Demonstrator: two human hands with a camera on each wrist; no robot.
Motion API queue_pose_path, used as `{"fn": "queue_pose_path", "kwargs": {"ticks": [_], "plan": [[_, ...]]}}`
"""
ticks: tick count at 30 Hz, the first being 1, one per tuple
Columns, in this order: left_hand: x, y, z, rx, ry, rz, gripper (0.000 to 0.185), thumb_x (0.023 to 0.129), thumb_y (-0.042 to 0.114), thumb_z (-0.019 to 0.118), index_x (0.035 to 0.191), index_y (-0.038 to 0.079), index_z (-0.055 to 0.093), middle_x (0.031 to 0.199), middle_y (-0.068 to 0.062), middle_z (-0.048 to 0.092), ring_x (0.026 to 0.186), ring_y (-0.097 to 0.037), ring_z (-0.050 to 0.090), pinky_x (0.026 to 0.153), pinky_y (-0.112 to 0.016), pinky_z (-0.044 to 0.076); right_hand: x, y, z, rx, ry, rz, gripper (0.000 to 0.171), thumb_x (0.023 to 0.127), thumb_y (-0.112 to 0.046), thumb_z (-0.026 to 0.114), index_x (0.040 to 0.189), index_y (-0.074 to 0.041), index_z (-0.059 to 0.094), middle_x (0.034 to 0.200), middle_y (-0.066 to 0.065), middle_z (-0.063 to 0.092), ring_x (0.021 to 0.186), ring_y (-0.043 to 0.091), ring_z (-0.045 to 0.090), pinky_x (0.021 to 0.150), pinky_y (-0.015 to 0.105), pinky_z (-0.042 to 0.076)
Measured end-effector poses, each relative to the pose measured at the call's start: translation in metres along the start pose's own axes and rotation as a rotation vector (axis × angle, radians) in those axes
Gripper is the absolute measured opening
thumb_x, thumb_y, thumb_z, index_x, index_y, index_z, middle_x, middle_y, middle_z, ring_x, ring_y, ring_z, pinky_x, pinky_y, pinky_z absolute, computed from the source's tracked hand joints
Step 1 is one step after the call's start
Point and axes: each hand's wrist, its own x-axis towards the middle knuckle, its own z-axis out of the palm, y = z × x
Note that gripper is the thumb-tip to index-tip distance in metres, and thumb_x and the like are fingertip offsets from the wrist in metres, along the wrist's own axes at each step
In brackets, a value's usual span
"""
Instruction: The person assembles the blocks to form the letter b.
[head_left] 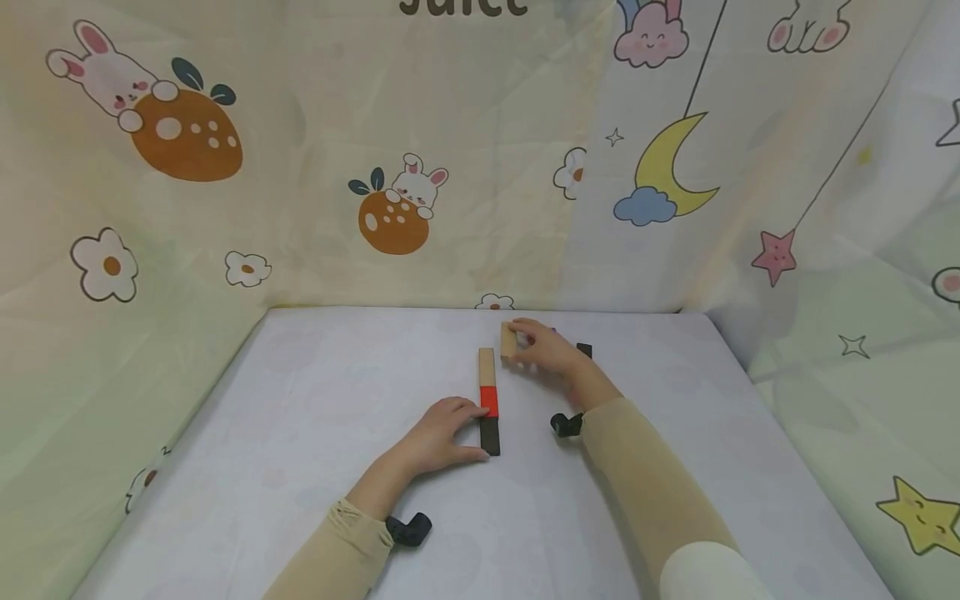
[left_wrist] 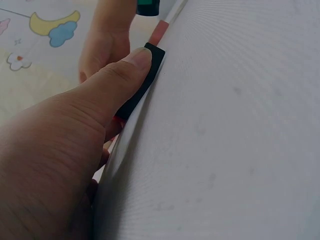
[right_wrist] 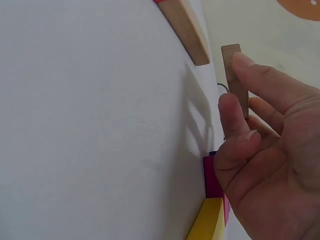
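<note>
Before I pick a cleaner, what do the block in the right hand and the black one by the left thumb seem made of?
Held block: apparently bare wood, matt; its tan-brown tone suggests it.
Black block: perhaps painted wood, low sheen; the even dark colour shows no grain, so plastic is possible.

A red block (head_left: 489,399) lay mid-row, a black block (head_left: 490,437) touching its near end, a pale wooden block (head_left: 487,367) its far end; a second wooden block (head_left: 507,342) was raised beyond it, rightward.

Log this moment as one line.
right hand: holds tan block above table | left hand: touches black block, red block | second tan block: aligned beyond red block
</note>
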Motion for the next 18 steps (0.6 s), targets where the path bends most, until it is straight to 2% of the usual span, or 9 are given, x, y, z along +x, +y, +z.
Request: {"fn": "queue_pose_path", "kwargs": {"ticks": [2,5,9,13,18], "plan": [[0.000,0.000,0.000,-0.003,0.000,-0.003,0.072,0.080,0.056,0.075,0.140,0.024,0.054,0.135,0.000,0.055,0.131,-0.020,0.048,0.115,-0.040,0.037,0.003,-0.004,0.000,0.027,-0.004,0.032,0.075,0.085,-0.031,0.076,0.150,-0.035,0.040,0.162,-0.004,0.028,0.138,0.029,0.040,0.107,0.050,0.045],[-0.001,0.000,0.000,-0.002,0.001,-0.005,0.072,0.079,0.057,0.076,0.140,0.025,0.055,0.135,0.000,0.055,0.131,-0.020,0.048,0.115,-0.040,0.037,0.008,-0.007,0.000,0.032,-0.016,0.062,0.074,0.085,-0.033,0.076,0.150,-0.037,0.040,0.159,-0.004,0.032,0.117,0.027,0.054,0.087,0.039,0.054],[-0.001,-0.001,0.001,0.000,0.009,0.002,0.072,0.079,0.057,0.076,0.139,0.025,0.055,0.134,0.001,0.055,0.130,-0.020,0.048,0.114,-0.040,0.038,0.015,-0.009,0.000,0.014,-0.029,0.049,0.072,0.087,-0.033,0.074,0.151,-0.034,0.040,0.155,-0.001,0.035,0.081,0.021,0.061,0.067,0.029,0.052],[0.000,-0.001,0.002,0.010,0.008,0.007,0.072,0.079,0.058,0.075,0.139,0.025,0.055,0.135,0.001,0.055,0.130,-0.019,0.048,0.114,-0.040,0.038,0.022,-0.009,0.000,0.002,-0.031,0.026,0.071,0.088,-0.033,0.073,0.151,-0.031,0.040,0.158,0.001,0.032,0.064,0.017,0.056,0.061,0.027,0.051],[0.000,0.000,0.000,0.020,0.011,0.013,0.072,0.079,0.058,0.075,0.139,0.023,0.055,0.133,0.001,0.056,0.129,-0.019,0.049,0.114,-0.039,0.039,0.029,-0.009,0.002,-0.012,-0.019,0.008,0.071,0.089,-0.036,0.072,0.151,-0.029,0.039,0.162,0.003,0.027,0.059,0.015,0.055,0.065,0.027,0.050]]}}
